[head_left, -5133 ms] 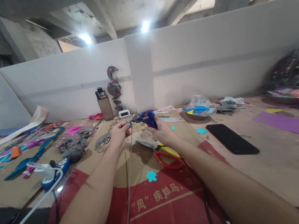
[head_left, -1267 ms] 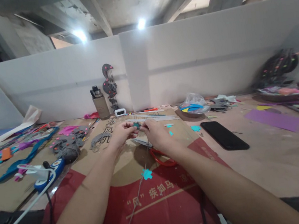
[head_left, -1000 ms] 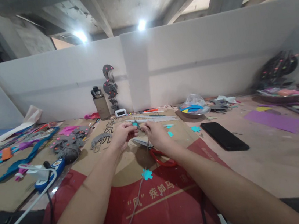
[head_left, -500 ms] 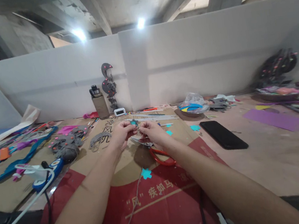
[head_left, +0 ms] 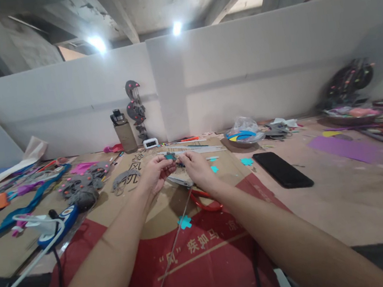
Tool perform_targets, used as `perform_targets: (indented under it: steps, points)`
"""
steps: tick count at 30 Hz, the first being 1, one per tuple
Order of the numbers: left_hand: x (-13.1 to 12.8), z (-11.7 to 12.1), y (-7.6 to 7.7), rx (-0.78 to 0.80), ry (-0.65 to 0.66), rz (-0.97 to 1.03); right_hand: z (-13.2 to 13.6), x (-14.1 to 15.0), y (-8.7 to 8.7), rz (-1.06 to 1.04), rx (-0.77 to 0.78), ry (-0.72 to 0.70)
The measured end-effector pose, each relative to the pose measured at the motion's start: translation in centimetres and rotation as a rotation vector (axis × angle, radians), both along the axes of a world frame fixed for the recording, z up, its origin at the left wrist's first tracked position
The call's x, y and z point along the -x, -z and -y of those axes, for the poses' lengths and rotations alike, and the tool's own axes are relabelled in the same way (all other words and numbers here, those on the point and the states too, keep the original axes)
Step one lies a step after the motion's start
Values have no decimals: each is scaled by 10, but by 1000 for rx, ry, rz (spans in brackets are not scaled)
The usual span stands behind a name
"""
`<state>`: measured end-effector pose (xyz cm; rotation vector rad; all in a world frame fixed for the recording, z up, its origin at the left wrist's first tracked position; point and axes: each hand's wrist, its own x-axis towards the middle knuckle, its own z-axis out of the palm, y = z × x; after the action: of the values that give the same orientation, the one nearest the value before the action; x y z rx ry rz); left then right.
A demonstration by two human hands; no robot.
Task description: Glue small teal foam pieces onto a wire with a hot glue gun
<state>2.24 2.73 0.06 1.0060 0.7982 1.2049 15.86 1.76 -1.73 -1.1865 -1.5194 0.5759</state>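
My left hand and my right hand meet above a flattened cardboard sheet. Both pinch a small teal foam piece held between their fingertips. A thin grey string hangs from that piece down toward me across the cardboard. Red-handled scissors lie on the cardboard just under my right wrist. A teal flower cut-out lies on the cardboard below my hands.
A black phone lies to the right. A brown bottle and a grey hanging ornament stand against the white partition. Grey foam shapes, a blue power strip with white cable, and a bowl of scraps surround the cardboard.
Five seconds ago my right hand held a blue glue gun; it is gone from that hand, and both hands now pinch the small teal piece. The view has drifted slightly.
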Motion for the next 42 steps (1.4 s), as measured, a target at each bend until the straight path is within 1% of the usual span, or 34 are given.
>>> perform_targets:
  steps: [4,7,13,17,25,34,37,40,42]
  points:
    - [-1,1,2,-9,34,-2,6,0,-4,83,-33,22]
    - [-1,-1,4,-20,68,1,6,0,-4,115,-43,36]
    - [-3,-3,9,-59,73,12,3,-2,-1,113,-45,67]
    - [-4,-1,9,-73,80,9,3,-2,-1,108,-50,49]
    - [-5,-3,11,-76,57,48,2,0,1,51,-20,4]
    - [-7,2,9,-93,25,-1,-1,0,5,-70,-4,-50]
    - [-8,3,8,-98,81,-26,-1,0,4,-98,2,-46]
    - [-7,3,9,-114,151,-68,0,1,3,-123,18,-71]
    - [-6,3,9,-120,168,-93,0,0,2,-133,29,-84]
